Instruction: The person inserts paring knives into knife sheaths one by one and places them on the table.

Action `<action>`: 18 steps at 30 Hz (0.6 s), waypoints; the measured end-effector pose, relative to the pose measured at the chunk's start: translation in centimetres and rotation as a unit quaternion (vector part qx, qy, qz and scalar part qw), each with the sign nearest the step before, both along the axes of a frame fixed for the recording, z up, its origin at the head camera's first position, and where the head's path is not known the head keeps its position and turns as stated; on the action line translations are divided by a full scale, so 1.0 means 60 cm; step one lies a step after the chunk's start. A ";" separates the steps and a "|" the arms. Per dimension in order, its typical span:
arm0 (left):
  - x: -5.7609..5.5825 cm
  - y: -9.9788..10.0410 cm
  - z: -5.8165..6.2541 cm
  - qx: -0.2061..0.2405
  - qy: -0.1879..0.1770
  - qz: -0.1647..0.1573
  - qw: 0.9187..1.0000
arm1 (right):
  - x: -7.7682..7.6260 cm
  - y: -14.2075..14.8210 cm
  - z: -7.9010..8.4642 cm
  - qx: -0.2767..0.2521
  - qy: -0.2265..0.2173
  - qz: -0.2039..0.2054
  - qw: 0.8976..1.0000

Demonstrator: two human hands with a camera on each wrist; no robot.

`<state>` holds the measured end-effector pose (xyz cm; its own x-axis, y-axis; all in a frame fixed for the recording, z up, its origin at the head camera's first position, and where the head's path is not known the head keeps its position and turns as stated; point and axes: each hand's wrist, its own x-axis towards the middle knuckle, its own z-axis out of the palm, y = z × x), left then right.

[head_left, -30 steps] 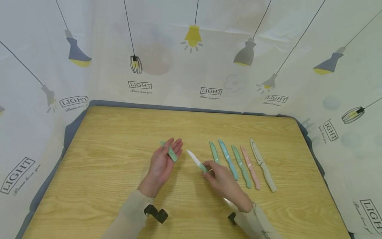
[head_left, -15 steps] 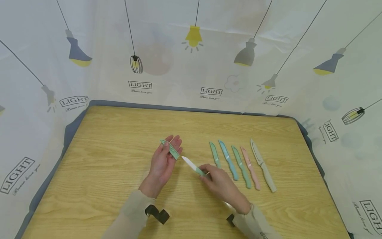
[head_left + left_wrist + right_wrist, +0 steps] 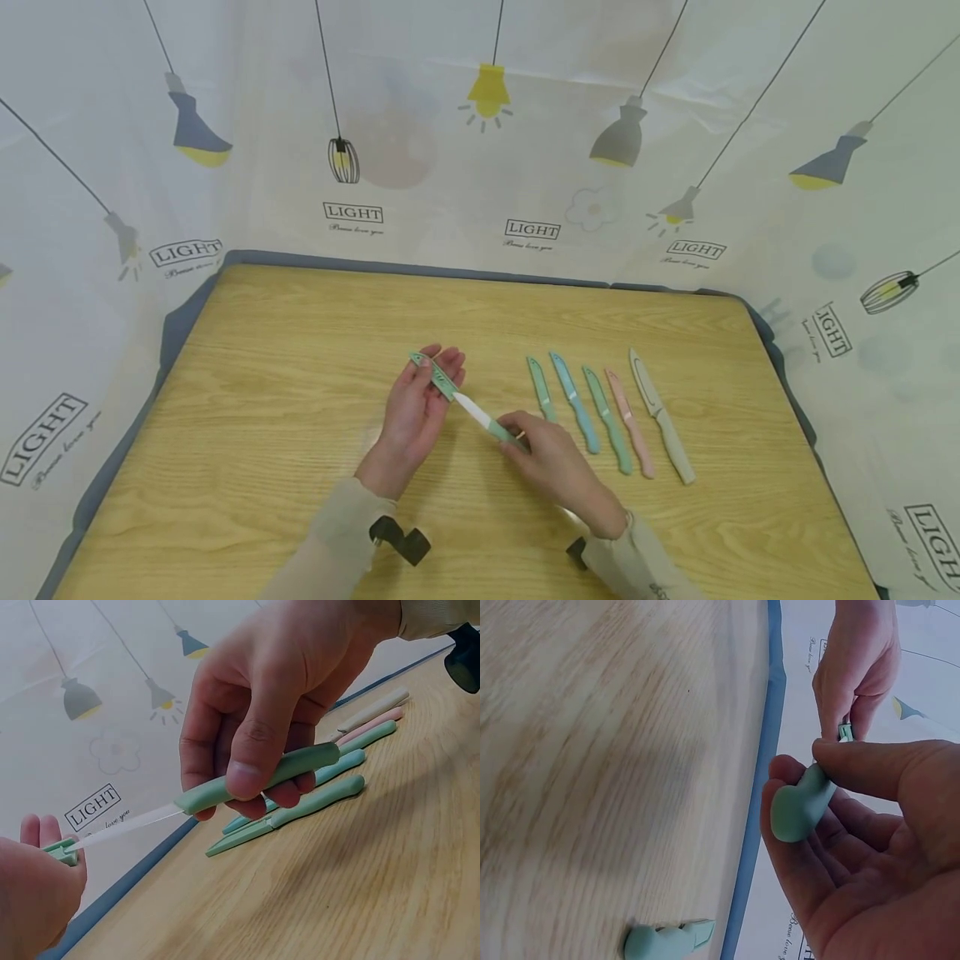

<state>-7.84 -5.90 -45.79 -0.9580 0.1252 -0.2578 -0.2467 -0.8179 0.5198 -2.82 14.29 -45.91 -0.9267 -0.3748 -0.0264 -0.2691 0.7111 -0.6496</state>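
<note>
My left hand [image 3: 411, 414] pinches a green knife sheath [image 3: 442, 381] between thumb and fingers, palm turned up. In my right hand [image 3: 558, 462] is a paring knife with a green handle [image 3: 262, 778], gripped between thumb and fingertips. Its white blade [image 3: 472, 411] points at the sheath, and the tip meets the sheath's mouth in the left wrist view. How far the tip is inside, I cannot tell. The right wrist view shows the handle's rounded end close up, with the sheath [image 3: 845, 733] beyond it.
Right of my hands lies a row of sheathed knives on the wooden table [image 3: 262, 400]: a green one [image 3: 538, 383], a blue one [image 3: 573, 400], another green one [image 3: 607, 421], a pink one [image 3: 630, 423] and a longer cream one [image 3: 662, 417]. A printed curtain surrounds the table.
The knife has moved left and its blade tip has come from apart to the sheath's mouth. My left hand has shifted slightly right with the sheath. The row of knives stays put.
</note>
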 end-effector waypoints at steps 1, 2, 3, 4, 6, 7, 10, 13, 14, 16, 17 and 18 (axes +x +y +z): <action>0.000 0.000 0.000 0.000 0.001 -0.001 1.000 | 0.000 0.000 0.000 0.003 0.003 -0.001 1.000; 0.000 0.000 0.000 -0.002 0.003 -0.002 1.000 | 0.000 0.001 0.000 0.004 0.004 -0.004 1.000; 0.000 0.000 0.000 -0.003 0.004 -0.003 1.000 | 0.001 0.001 0.000 0.005 0.005 -0.007 1.000; 0.000 0.000 -0.001 -0.004 0.006 -0.005 1.000 | 0.001 0.001 0.001 0.005 0.007 -0.009 1.000; 0.000 0.000 -0.001 -0.006 0.009 -0.008 1.000 | 0.002 0.001 0.001 0.005 0.010 -0.016 1.000; 0.000 0.000 -0.001 -0.005 0.010 -0.010 1.000 | 0.002 0.001 0.002 0.004 0.012 -0.019 1.000; 0.001 0.001 -0.001 0.000 0.014 -0.012 1.000 | 0.002 0.001 0.002 0.002 0.018 -0.027 0.999; 0.001 0.003 -0.002 0.003 0.015 -0.013 1.000 | 0.001 0.001 0.003 0.011 0.034 -0.036 0.999; 0.001 0.003 -0.002 0.003 0.015 -0.013 1.000 | 0.001 0.000 0.004 0.013 0.040 -0.039 0.998; 0.001 0.005 -0.003 0.004 0.013 -0.013 1.000 | 0.001 0.000 0.005 0.019 0.049 -0.043 0.998; 0.002 0.005 -0.003 0.002 0.014 -0.013 1.000 | 0.001 0.000 0.005 0.021 0.052 -0.043 0.997; 0.002 0.006 -0.003 0.001 0.014 -0.014 1.000 | 0.001 0.000 0.006 0.021 0.053 -0.043 0.997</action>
<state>-7.73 -5.53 -46.00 -0.9614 0.1516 -0.2298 -0.2537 -0.8120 0.5257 -2.76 14.29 -45.56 -0.9538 -0.2943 0.0603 -0.2718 0.7600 -0.5903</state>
